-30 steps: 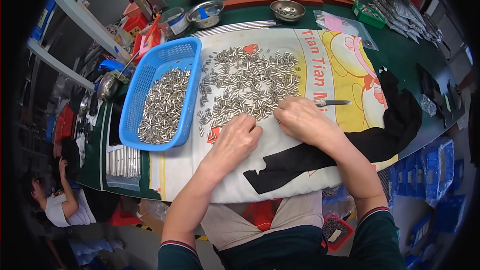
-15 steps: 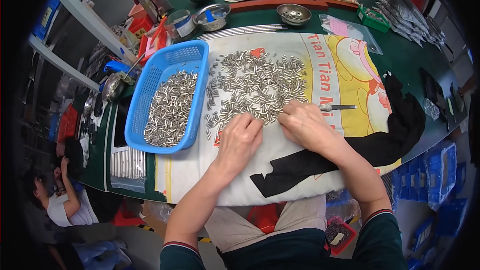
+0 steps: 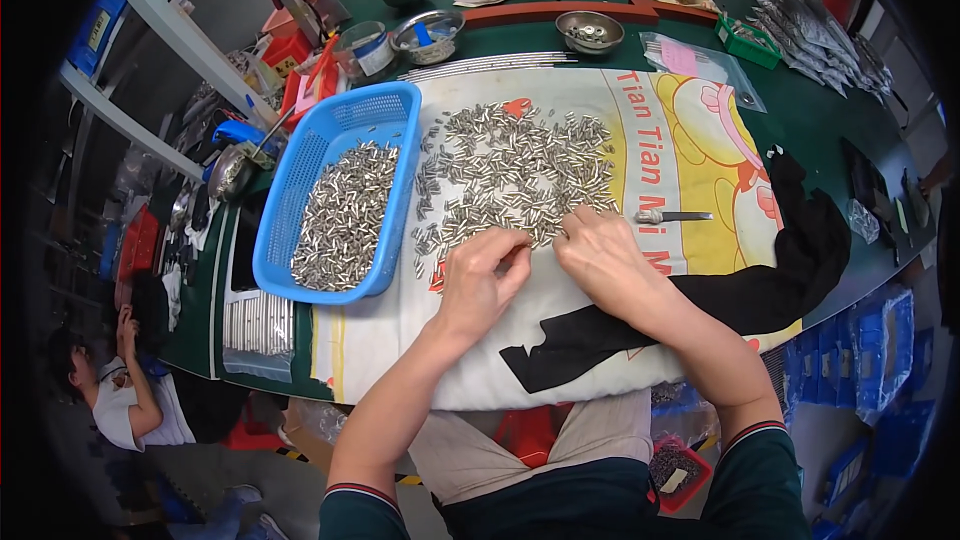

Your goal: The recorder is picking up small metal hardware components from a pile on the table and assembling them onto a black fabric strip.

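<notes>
On cloth | metal pins [image 3: 510, 175] touch both hands' fingers [image 3: 515, 258]

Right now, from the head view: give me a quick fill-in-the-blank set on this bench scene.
1. The basket left of the pile is coloured ____.
2. The loose metal pins lie on a printed ____.
3. Both hands, left and right, rest at the pile's ____ edge.

Missing: blue; cloth; near
</notes>
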### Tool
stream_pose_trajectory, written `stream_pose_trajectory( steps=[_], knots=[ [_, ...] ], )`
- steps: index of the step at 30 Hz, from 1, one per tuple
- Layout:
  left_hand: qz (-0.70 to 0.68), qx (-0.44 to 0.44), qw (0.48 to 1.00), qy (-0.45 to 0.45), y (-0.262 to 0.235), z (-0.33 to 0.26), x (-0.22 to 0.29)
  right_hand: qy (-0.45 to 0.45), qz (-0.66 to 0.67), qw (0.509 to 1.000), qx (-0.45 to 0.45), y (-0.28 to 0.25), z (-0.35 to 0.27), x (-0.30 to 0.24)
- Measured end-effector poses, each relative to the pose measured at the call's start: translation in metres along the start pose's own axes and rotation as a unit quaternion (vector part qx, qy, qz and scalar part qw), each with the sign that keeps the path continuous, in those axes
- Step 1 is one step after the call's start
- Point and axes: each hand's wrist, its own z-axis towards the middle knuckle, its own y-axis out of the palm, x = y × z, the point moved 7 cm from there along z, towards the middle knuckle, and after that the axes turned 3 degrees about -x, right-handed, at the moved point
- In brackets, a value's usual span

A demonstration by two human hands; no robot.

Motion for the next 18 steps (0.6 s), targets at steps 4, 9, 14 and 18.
stream_pose_trajectory(
  steps=[4, 9, 14, 18],
  knots=[
    [-0.086, 0.003, 0.994, -0.068, -0.001, -0.002, -0.011, 0.041, 0.037, 0.998, 0.042, 0.004, 0.000, 0.008],
    [-0.196, 0.039, 0.974, -0.111, -0.003, -0.005, -0.013, 0.074, 0.312, 0.915, 0.245, -0.026, -0.002, 0.018],
    [-0.217, 0.055, 0.969, -0.105, -0.006, -0.006, -0.009, 0.082, 0.338, 0.888, 0.301, -0.021, -0.005, 0.014],
    [-0.237, 0.082, 0.964, -0.082, -0.008, -0.008, -0.013, 0.089, 0.359, 0.876, 0.310, -0.018, -0.005, 0.013]
  ],
)
